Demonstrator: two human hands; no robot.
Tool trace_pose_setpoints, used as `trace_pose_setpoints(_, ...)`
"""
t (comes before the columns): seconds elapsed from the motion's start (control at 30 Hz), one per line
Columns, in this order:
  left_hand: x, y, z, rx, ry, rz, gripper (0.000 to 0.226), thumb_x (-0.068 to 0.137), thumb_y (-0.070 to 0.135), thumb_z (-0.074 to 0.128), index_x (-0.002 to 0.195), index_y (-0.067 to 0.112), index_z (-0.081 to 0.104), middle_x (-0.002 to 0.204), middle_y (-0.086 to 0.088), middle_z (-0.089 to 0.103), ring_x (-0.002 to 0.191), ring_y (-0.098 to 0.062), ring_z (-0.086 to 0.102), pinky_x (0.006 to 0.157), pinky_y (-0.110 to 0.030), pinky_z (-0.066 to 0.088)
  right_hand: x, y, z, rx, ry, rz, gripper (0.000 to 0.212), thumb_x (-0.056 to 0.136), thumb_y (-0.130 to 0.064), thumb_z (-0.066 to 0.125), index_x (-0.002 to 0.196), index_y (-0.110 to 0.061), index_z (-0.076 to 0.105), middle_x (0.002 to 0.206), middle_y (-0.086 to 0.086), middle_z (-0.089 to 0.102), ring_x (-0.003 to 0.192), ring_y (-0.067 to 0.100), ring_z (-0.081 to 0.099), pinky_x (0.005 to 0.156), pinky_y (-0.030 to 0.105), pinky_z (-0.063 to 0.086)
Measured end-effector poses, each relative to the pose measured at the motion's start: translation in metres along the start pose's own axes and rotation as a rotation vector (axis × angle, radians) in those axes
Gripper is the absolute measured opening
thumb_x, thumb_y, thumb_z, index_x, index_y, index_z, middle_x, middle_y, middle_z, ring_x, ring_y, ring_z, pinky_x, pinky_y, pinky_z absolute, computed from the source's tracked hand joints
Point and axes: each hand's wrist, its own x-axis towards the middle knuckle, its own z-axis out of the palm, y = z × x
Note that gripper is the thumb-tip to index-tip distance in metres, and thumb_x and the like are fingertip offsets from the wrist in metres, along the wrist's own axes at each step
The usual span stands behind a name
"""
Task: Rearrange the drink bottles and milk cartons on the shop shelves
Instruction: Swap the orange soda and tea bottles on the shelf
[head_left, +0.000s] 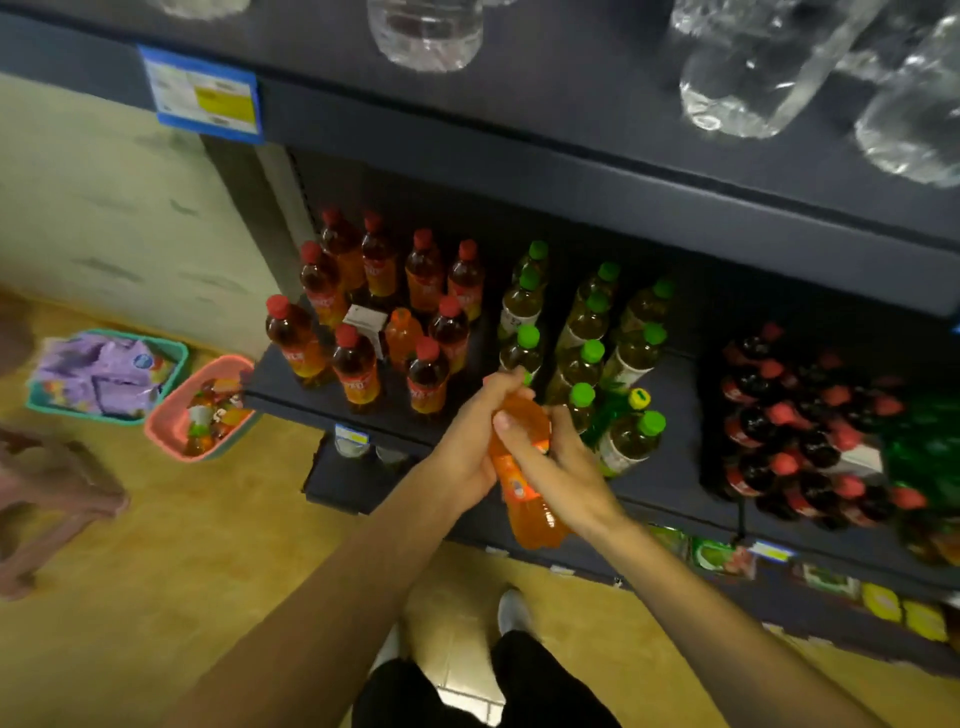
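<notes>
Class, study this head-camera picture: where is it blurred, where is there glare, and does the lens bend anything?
Head view: motion blur smears the dark red-capped bottles at right; highlights glint on the clear bottles above; the wide lens tilts the shelf edge; the held orange bottle stays fairly sharp.

Small shop, dark shelves (571, 171) stocked with rows of drink bottles (363, 312), price tag (205, 96) on edge

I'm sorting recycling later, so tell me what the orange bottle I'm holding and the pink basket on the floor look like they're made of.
Orange bottle: looks like clear plastic, glossy, since the orange drink shows through the wall; both hands grip it. Pink basket: probably moulded plastic with a dull, even finish and a thick rounded rim, though blur leaves the texture uncertain.
</notes>
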Motion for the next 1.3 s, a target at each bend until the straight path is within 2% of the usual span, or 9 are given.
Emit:
trace_pose_setpoints(0.13,-0.023,0.012,-0.032,-0.043,-0.072,-0.026,0.027,0.094,0.045,0.056,0.094,0.020,0.068,0.084,-0.003,0.068,0.080,-0.016,0.068,0.078,-0.033,0.051,-0.011,-0.004,0.046,0.104,0.084,-0.025,0.055,0.069,-0.085,0.056,0.107,-0.046,0.059,0.097,-0.003,0.073,0.089,0.020,0.072,0.084,0.052,0.058)
trace_pose_setpoints(0.27,-0.037,0.027,-0.061,-0.080,-0.062,-0.053,0.050,0.095,0.055,0.050,0.109,0.011,0.069,0.093,-0.009,0.073,0.090,-0.022,0.070,0.086,-0.038,0.051,-0.023,-0.012,0.080,0.324,0.140,-0.008,0.013,0.082,-0.064,0.057,0.093,-0.057,0.062,0.090,-0.005,0.073,0.085,0.021,0.073,0.080,0.050,0.060)
trace_pose_setpoints(0.47,-0.038,0.040,-0.097,-0.108,0.037,-0.083,0.050,0.095,0.054,0.046,0.126,0.017,0.059,0.132,-0.014,0.061,0.126,-0.026,0.054,0.116,-0.042,0.031,-0.029,-0.024,0.088,0.525,0.165,0.091,0.047,0.077,-0.060,0.056,0.113,-0.029,0.057,0.091,0.014,0.070,0.072,0.026,0.073,0.061,0.040,0.058)
trace_pose_setpoints(0.6,-0.034,0.037,-0.107,-0.203,0.047,-0.093,0.054,0.095,0.052,0.046,0.134,0.015,0.055,0.134,-0.013,0.060,0.121,-0.024,0.056,0.104,-0.037,0.038,-0.026,-0.027,0.079,0.586,0.161,0.114,0.056,0.076,-0.058,0.056,0.115,-0.018,0.058,0.079,0.011,0.070,0.069,0.026,0.071,0.060,0.040,0.059)
trace_pose_setpoints(0.73,-0.031,0.030,-0.097,-0.180,0.021,-0.142,0.049,0.097,0.048,0.045,0.131,0.015,0.057,0.125,-0.012,0.063,0.111,-0.022,0.060,0.097,-0.037,0.041,-0.030,-0.024,0.068,0.619,0.184,0.141,0.055,0.079,-0.058,0.056,0.120,-0.021,0.055,0.089,0.015,0.070,0.072,0.026,0.072,0.059,0.037,0.059)
trace_pose_setpoints(0.87,-0.021,0.023,-0.070,-0.137,-0.027,-0.180,0.044,0.098,0.047,0.043,0.126,0.016,0.059,0.124,-0.011,0.064,0.109,-0.022,0.060,0.091,-0.036,0.044,-0.046,-0.013,0.047,0.628,0.305,0.182,0.026,0.088,-0.051,0.051,0.105,-0.032,0.053,0.085,0.003,0.068,0.061,0.011,0.071,0.048,0.024,0.054)
trace_pose_setpoints(1.0,-0.012,0.004,-0.030,-0.052,-0.096,-0.255,0.041,0.099,0.045,0.043,0.122,0.016,0.061,0.121,-0.010,0.066,0.109,-0.023,0.060,0.083,-0.034,0.047,-0.069,0.004,0.021,0.674,0.450,0.206,0.074,0.069,-0.068,0.061,0.125,-0.020,0.057,0.097,0.015,0.072,0.077,0.026,0.074,0.065,0.041,0.060)
trace_pose_setpoints(1.1,-0.009,-0.022,0.005,0.028,-0.158,-0.312,0.039,0.099,0.043,0.043,0.119,0.017,0.062,0.117,-0.009,0.068,0.103,-0.021,0.062,0.079,-0.032,0.048,-0.092,0.019,0.001,0.708,0.615,0.257,0.076,0.063,-0.073,0.063,0.120,-0.021,0.062,0.098,0.013,0.073,0.086,0.031,0.072,0.083,0.055,0.058)
trace_pose_setpoints(1.3,-0.021,-0.071,0.079,0.229,-0.290,-0.362,0.031,0.099,0.040,0.045,0.108,0.017,0.063,0.100,-0.005,0.070,0.079,-0.016,0.060,0.070,-0.030,0.044,-0.147,0.060,-0.046,0.822,0.811,0.286,0.081,0.072,-0.070,0.058,0.120,-0.005,0.059,0.087,0.022,0.068,0.069,0.030,0.069,0.057,0.039,0.057)
